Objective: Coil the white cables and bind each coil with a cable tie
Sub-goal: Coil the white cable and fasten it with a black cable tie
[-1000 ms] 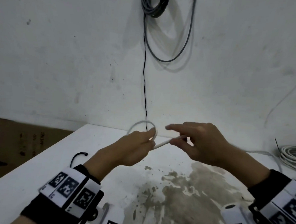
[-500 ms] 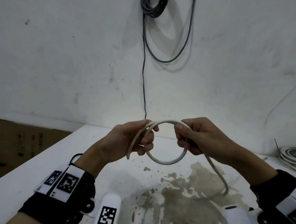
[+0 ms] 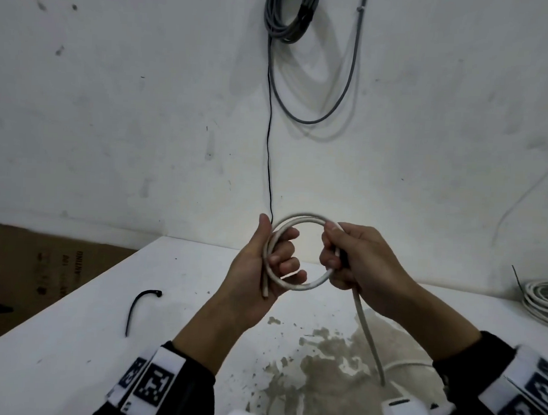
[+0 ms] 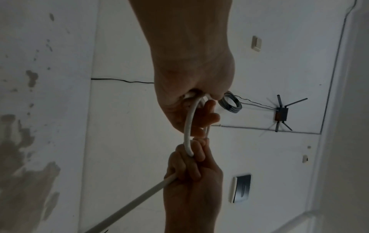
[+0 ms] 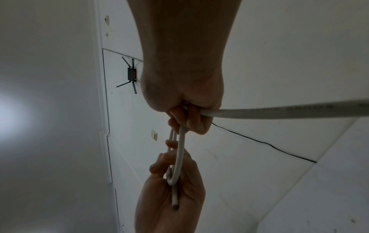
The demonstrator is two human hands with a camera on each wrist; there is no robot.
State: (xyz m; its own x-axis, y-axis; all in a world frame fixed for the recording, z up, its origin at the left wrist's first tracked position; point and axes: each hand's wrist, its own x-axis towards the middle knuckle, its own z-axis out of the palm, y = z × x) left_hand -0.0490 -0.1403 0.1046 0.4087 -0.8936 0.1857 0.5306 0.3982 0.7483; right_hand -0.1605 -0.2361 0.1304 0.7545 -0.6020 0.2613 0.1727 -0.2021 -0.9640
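A white cable (image 3: 297, 223) is held as a small round coil above the white table (image 3: 69, 339), approx. centre of the head view, between both hands. The coil's 9 o'clock side is gripped by the left hand (image 3: 263, 270): thumb up along the outer edge, fingers (image 3: 282, 258) curled through the ring and clamped on the strands. The cut cable end (image 5: 175, 206) is seen lying across the left palm, pointing to 6 o'clock in the head view. The coil's 3 o'clock side is gripped by the right hand (image 3: 358, 262), fingers wrapped tight round the cable w/ thumb on top. In the left wrist view the same hold is confirmed: right-hand fingers (image 4: 191, 160) closed on the strand, left hand (image 4: 191, 88) fisted on the loop.

From under the right hand the loose run of cable (image 3: 367, 333) drops toward 5 o'clock and reaches the table on the stained patch (image 3: 321, 368). Approx. two turns are counted in the coil.

On the table at 8 o'clock of the hands, well apart, a black cable tie (image 3: 137, 308) is lying curved. At 3 o'clock, at the table's far-right edge, another white cable coil (image 3: 544, 297) is seen. On the wall at 12 o'clock a grey cable bundle (image 3: 289, 14) is hung, w/ a thin black wire (image 3: 269, 143) running down from it. Cardboard (image 3: 41, 268) is propped at 9 o'clock beyond the table edge.
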